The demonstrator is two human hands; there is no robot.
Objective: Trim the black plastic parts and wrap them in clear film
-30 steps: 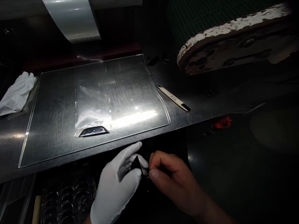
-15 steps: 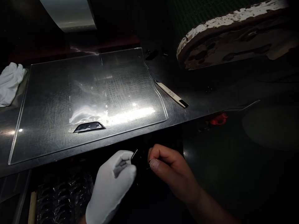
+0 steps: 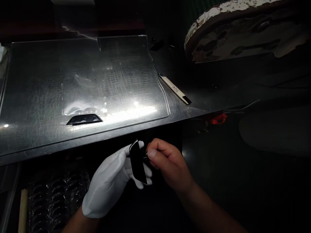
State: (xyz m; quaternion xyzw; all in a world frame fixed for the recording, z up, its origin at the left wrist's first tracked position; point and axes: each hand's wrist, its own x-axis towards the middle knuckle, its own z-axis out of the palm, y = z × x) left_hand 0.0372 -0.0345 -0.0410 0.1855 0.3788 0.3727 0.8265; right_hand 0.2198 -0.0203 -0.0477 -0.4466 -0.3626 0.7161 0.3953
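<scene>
Broadly, metal bench (image 3: 181, 108): stretched across the scene from left to right, its near edge slanted.
Clear sheet (image 3: 128, 74): laid flat on the left part of the bench, its surface marked with fine scratches.
Rounded machine part (image 3: 230, 37): seen at the far right, edged in chipped white.
Moulded tray (image 3: 58, 200): placed at the near left, below the bench edge, its rows of hollows dimly lit.
Left hand (image 3: 109, 184): covered by a white glove, closed around the held black piece.
Right hand (image 3: 170, 161): bare, with a thin dark item pinched between thumb and forefinger.
Held black piece (image 3: 138, 161): gripped in front of the near bench edge, tilted, with one long side turned toward the right hand.
Knife (image 3: 174, 88): laid just right of the sheet, marked A06, its blade pointed far and left.
Second black piece (image 3: 84, 119): rested flat near the sheet's near edge.
Red object (image 3: 219, 118): seen beyond the bench edge, right of the hands.
Thin dark item (image 3: 145, 157): mostly hidden by the fingertips; its shape cannot be told.
</scene>
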